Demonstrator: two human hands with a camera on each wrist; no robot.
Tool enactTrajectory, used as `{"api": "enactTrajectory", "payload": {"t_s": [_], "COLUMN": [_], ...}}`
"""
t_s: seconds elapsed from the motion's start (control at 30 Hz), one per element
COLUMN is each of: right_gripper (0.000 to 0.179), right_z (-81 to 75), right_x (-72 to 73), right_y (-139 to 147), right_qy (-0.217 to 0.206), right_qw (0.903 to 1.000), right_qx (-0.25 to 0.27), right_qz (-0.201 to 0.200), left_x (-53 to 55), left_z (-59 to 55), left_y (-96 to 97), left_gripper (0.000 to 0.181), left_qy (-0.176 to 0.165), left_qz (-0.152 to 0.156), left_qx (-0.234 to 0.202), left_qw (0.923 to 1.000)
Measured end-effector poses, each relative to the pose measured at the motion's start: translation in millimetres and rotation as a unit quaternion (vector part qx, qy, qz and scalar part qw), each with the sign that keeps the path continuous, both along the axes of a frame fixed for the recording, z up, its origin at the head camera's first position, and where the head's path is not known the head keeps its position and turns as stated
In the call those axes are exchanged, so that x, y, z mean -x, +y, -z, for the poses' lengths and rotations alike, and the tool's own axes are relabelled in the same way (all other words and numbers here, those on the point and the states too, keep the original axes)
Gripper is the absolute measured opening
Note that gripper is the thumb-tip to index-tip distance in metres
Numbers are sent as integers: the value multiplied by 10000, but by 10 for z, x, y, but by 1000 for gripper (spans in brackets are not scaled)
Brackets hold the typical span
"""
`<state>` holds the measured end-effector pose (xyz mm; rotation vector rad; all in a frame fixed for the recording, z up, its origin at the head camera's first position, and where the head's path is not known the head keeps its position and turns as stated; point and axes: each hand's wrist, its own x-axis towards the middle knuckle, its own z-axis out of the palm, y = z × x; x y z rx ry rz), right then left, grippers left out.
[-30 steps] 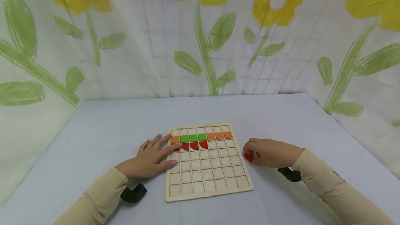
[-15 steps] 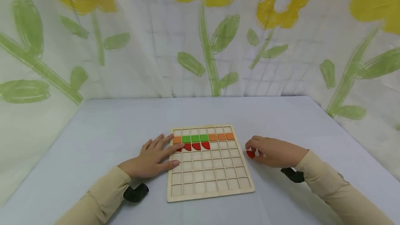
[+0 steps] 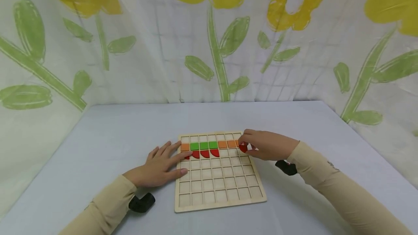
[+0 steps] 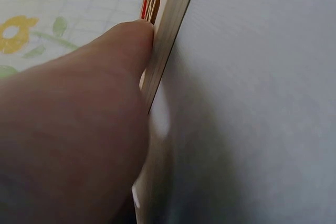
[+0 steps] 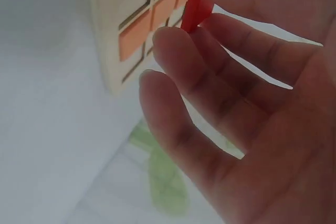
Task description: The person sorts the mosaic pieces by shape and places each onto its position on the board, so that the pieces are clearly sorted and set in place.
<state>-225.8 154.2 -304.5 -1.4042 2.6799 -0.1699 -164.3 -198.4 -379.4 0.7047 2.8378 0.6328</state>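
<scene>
A wooden grid board [image 3: 221,205] lies on the table, its second row filled with orange tiles [image 3: 222,144] and green tiles [image 3: 204,146]. Below them sit several red quarter-circle tiles [image 3: 214,152], the leftmost partly hidden by a finger. My left hand [image 3: 158,168] rests with spread, straight fingers on the board's left edge; in the left wrist view its thumb [image 4: 126,40] touches the board's side. Over the board's upper right part, my right hand [image 3: 269,144] pinches another red tile [image 3: 243,148] between thumb and fingers. That red tile [image 5: 197,9] shows edge-on in the right wrist view.
A pale cloth covers the table [image 3: 137,120]. Behind it hangs a white curtain [image 3: 143,64] printed with yellow flowers and green leaves. Each wrist carries a black camera mount, such as the left one [image 3: 142,203].
My right hand has moved left and away from me, from beside the board to above its right edge, carrying the red tile. The left hand has stayed in place.
</scene>
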Motion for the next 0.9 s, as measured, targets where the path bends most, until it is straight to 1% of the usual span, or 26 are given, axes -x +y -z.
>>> {"api": "enactTrajectory", "payload": {"t_s": [0.07,0.17,0.27,0.33,0.47,0.53,0.63,0.77,0.9], "right_gripper": [23,24,24,21,13,11,10,11,16], "right_z": [21,72,129,151,165,163,162,174,194], "right_x": [28,57,81,94,109,113,121,132,139], "right_y": [-123,-285,-391,-438,-503,-525,-546,-563,-578], "right_qy": [-16,-176,-228,-229,-142,-94,-11,78,167], "right_qw": [10000,9997,9996,9996,9995,9993,9990,9986,9981], "right_qx": [-57,-165,-187,-171,-256,-329,-412,-473,-471], "right_qz": [-73,-5,-3,-35,-105,-116,-156,-215,-348], "left_x": [-5,-12,-20,-21,-17,-14,-13,-15,-21], "left_z": [4,10,12,15,14,10,0,-4,-17], "left_y": [-5,-7,-2,1,1,1,-1,-3,-2], "left_gripper": [59,59,59,59,59,58,58,58,58], "left_qy": [-4,-18,2,34,83,87,82,115,110], "left_qz": [-14,-7,9,21,44,62,67,76,61], "left_qx": [-2,-74,-147,-169,-161,-149,-128,-204,-209], "left_qw": [10000,10000,9999,9998,9998,9998,9999,9997,9997]}}
